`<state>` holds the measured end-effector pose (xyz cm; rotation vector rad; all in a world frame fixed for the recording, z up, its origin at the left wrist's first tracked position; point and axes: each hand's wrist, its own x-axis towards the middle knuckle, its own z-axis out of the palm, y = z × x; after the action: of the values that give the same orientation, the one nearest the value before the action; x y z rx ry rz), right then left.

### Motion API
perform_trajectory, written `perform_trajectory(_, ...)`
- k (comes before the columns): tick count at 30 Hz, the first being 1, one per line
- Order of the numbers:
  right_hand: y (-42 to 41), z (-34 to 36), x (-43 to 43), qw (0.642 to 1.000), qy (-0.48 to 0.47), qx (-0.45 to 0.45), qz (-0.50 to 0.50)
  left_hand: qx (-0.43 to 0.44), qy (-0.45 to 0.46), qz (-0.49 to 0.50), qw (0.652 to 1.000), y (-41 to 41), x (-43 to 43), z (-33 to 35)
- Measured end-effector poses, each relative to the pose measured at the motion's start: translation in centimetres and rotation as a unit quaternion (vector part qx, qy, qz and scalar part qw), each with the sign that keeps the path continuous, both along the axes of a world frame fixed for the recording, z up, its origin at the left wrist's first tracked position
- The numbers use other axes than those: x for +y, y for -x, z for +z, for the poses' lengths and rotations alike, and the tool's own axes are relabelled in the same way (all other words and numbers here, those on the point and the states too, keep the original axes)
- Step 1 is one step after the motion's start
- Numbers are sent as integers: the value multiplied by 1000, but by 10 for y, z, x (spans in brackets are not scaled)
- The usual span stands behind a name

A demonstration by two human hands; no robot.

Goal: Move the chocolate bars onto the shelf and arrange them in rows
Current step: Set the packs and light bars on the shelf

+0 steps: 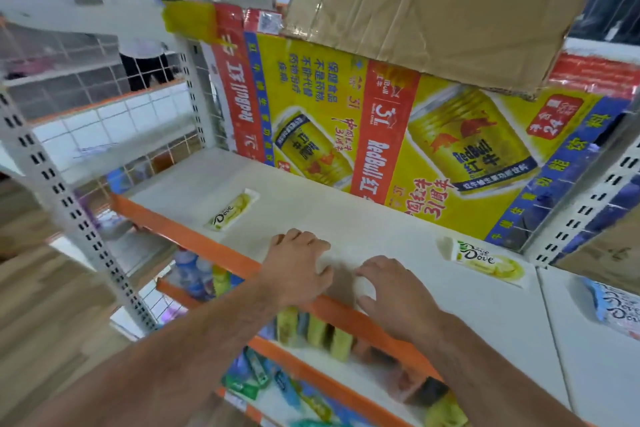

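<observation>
Left Dove bar (231, 209) and right Dove bar (488, 262) on shelf (381, 229), well apart; left hand (298, 263), right hand (398, 295) between; Red Bull carton (398, 135) behind.

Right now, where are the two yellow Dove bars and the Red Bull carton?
Left Dove bar (231, 212): head view, middle of the wrapper.
Right Dove bar (489, 262): head view, middle of the wrapper.
Red Bull carton (381, 149): head view, its red front stripe.
</observation>
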<state>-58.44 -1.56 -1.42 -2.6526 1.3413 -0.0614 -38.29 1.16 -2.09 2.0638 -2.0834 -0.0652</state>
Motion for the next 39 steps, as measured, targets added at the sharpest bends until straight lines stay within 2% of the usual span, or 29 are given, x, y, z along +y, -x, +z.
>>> perform_trajectory(6,-76,4,-19,999,-13,-11,33,4,3,18,1000,-74,-10,-2)
perform_trajectory(17,-251,-3,-82,999,-18,10,49,15,8,34,999,-253,-77,-1)
perform_trajectory(22,-293,-8,-95,992,-26,45,116,40,-15,24,999,-298,-98,-2)
perform_trajectory(25,-299,-12,-100,984,-24,84,153,59,-22,11,998,-305,-106,-4)
perform_trajectory(27,-298,-14,-106,986,-19,79,145,65,-23,3,998,-305,-112,-6)
perform_trajectory(30,-290,-11,-114,991,-9,84,107,69,-18,-15,997,-295,-120,-8)
perform_trajectory(39,-217,-6,-94,993,-61,100,-7,70,-15,-109,992,-216,-155,-7)
